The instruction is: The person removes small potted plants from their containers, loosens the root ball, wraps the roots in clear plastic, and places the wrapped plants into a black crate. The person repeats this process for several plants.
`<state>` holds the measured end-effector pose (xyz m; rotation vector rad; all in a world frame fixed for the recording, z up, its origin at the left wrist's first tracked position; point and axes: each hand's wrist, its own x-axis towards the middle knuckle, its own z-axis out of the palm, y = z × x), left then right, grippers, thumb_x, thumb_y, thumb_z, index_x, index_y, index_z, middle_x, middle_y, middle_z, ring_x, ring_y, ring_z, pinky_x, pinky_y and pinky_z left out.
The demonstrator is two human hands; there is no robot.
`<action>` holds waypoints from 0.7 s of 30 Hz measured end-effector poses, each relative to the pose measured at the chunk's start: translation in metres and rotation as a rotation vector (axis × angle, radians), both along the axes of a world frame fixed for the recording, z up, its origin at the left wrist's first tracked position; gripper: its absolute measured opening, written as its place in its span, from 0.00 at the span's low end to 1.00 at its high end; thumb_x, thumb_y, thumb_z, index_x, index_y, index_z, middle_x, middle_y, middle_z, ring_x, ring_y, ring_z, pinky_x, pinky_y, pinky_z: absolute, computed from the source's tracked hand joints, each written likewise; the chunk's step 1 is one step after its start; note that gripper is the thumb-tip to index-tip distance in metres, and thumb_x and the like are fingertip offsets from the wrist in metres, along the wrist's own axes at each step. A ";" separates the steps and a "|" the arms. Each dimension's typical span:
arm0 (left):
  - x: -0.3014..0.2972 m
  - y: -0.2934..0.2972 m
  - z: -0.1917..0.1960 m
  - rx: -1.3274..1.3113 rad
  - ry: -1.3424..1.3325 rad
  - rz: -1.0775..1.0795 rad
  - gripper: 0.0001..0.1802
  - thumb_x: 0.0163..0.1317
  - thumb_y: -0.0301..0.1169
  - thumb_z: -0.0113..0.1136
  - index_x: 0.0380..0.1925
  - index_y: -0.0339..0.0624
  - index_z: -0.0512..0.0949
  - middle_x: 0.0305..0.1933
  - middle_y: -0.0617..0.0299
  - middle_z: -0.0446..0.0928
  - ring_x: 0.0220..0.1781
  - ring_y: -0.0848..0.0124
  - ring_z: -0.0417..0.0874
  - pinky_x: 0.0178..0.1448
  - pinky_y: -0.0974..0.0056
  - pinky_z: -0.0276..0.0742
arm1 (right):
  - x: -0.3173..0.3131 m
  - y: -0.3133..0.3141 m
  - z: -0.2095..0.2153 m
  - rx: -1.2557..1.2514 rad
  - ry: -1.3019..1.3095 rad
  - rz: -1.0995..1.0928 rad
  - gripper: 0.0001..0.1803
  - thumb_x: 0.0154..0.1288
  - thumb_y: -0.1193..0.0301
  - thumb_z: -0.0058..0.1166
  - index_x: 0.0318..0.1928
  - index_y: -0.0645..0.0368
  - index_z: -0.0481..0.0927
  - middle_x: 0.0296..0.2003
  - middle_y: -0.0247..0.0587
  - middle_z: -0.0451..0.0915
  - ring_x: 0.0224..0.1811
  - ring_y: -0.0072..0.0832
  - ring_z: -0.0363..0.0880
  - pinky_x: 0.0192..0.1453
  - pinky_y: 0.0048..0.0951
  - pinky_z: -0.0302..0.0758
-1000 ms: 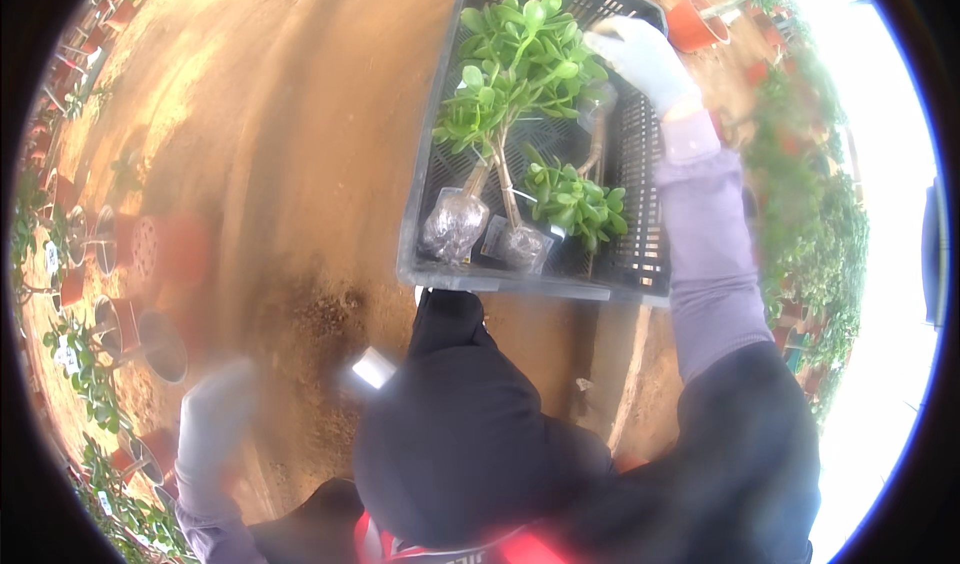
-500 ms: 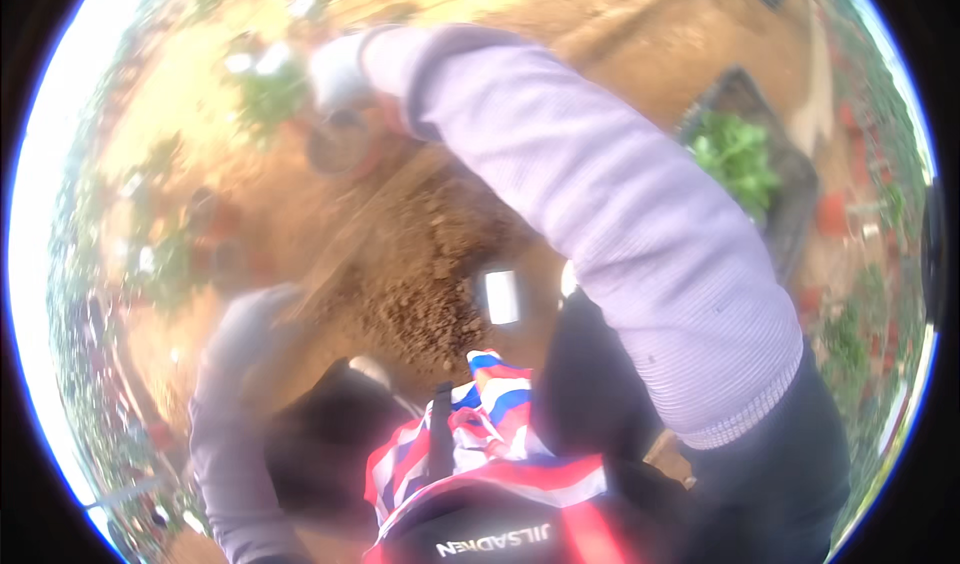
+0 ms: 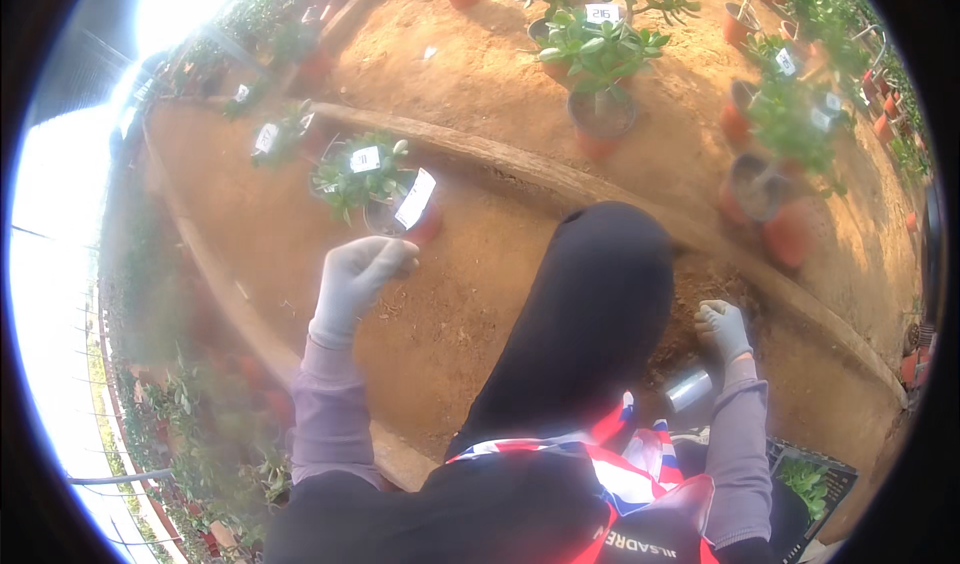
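My left hand [image 3: 358, 282], in a pale glove, reaches forward with thumb and fingers pinched together. Just beyond the fingertips is a tilted white label [image 3: 415, 200], in front of a red-brown pot [image 3: 428, 226] with a green leafy plant [image 3: 345, 182]. Whether the fingers hold that label is unclear. My right hand [image 3: 722, 330], gloved too, is curled closed over loose dark soil [image 3: 700, 294] beside my knee; anything inside it is hidden. Close below it lies a shiny whitish cylinder-like object [image 3: 689, 390].
Potted succulents [image 3: 600, 49] with white tags stand ahead on bare orange ground. A low earth ridge [image 3: 480, 149] crosses in front. More pots [image 3: 757, 186] are at the right. A black tray [image 3: 825, 484] with a green plant sits low right; dense plants [image 3: 200, 434] line the left.
The view has swung. My right arm, stretched across to a pot at upper left, is now back low at the right. My left hand has gone forward to the labelled pot.
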<state>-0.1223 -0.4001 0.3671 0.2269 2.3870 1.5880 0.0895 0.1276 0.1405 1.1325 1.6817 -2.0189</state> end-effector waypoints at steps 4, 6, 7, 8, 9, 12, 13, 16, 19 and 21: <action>0.021 -0.010 -0.132 -0.279 -0.277 -0.095 0.23 0.67 0.41 0.65 0.53 0.35 0.79 0.51 0.52 0.82 0.47 0.63 0.85 0.50 0.62 0.81 | -0.006 -0.008 0.052 0.162 0.175 -0.117 0.19 0.73 0.61 0.57 0.56 0.61 0.77 0.41 0.42 0.83 0.32 0.25 0.82 0.32 0.20 0.74; 0.006 -0.024 -0.181 -0.060 -0.472 0.238 0.29 0.65 0.43 0.67 0.62 0.40 0.74 0.60 0.50 0.77 0.52 0.57 0.84 0.54 0.57 0.81 | -0.012 -0.008 0.078 0.140 0.133 -0.223 0.19 0.75 0.62 0.54 0.57 0.62 0.76 0.43 0.40 0.83 0.33 0.27 0.81 0.30 0.27 0.76; 0.000 -0.038 -0.199 0.010 -0.591 0.452 0.33 0.63 0.44 0.68 0.66 0.42 0.72 0.65 0.49 0.75 0.55 0.54 0.83 0.56 0.55 0.81 | -0.016 -0.009 0.085 0.086 0.198 -0.216 0.19 0.76 0.62 0.52 0.58 0.62 0.76 0.44 0.39 0.83 0.34 0.29 0.81 0.29 0.30 0.76; -0.017 -0.051 -0.217 0.254 -0.627 0.631 0.34 0.64 0.43 0.67 0.67 0.42 0.69 0.65 0.51 0.75 0.56 0.52 0.82 0.58 0.55 0.79 | -0.020 -0.010 0.088 0.159 0.113 -0.242 0.18 0.76 0.63 0.52 0.58 0.62 0.76 0.43 0.39 0.82 0.34 0.28 0.81 0.28 0.30 0.76; -0.040 -0.065 -0.234 0.462 -0.667 0.863 0.35 0.65 0.42 0.66 0.68 0.42 0.67 0.64 0.53 0.75 0.57 0.51 0.81 0.59 0.55 0.78 | -0.023 -0.009 0.089 0.210 0.102 -0.234 0.17 0.76 0.64 0.51 0.57 0.62 0.76 0.43 0.39 0.82 0.33 0.28 0.81 0.28 0.29 0.76; -0.084 -0.101 -0.282 0.415 -0.417 0.653 0.25 0.65 0.36 0.64 0.59 0.37 0.73 0.55 0.55 0.78 0.55 0.55 0.80 0.58 0.56 0.79 | -0.024 -0.009 0.075 0.168 0.105 -0.232 0.15 0.77 0.65 0.51 0.55 0.62 0.76 0.41 0.37 0.82 0.33 0.25 0.80 0.28 0.26 0.75; -0.098 -0.112 -0.296 0.518 -0.466 0.656 0.22 0.65 0.33 0.64 0.56 0.36 0.75 0.52 0.55 0.79 0.55 0.56 0.80 0.58 0.57 0.79 | -0.020 -0.008 0.069 0.148 0.039 -0.296 0.14 0.77 0.65 0.51 0.55 0.62 0.76 0.40 0.36 0.81 0.33 0.25 0.80 0.28 0.24 0.75; -0.135 -0.135 -0.339 0.753 -0.647 0.530 0.08 0.62 0.24 0.58 0.41 0.35 0.78 0.42 0.55 0.79 0.47 0.62 0.81 0.54 0.59 0.81 | 0.004 -0.007 0.048 0.179 0.019 -0.238 0.21 0.74 0.60 0.55 0.57 0.64 0.76 0.43 0.44 0.84 0.36 0.25 0.83 0.38 0.22 0.79; -0.154 -0.150 -0.355 0.538 -0.538 0.400 0.06 0.63 0.22 0.55 0.27 0.35 0.78 0.31 0.58 0.78 0.36 0.69 0.81 0.42 0.66 0.81 | 0.040 -0.002 0.022 0.335 0.105 -0.220 0.23 0.74 0.60 0.54 0.59 0.65 0.76 0.45 0.45 0.84 0.39 0.26 0.84 0.43 0.25 0.80; -0.160 -0.154 -0.344 0.465 -0.577 0.531 0.05 0.63 0.22 0.55 0.28 0.34 0.78 0.32 0.58 0.78 0.37 0.68 0.82 0.42 0.66 0.80 | 0.063 0.005 0.005 0.465 0.112 -0.244 0.23 0.74 0.60 0.54 0.59 0.65 0.76 0.46 0.45 0.84 0.41 0.28 0.84 0.44 0.26 0.80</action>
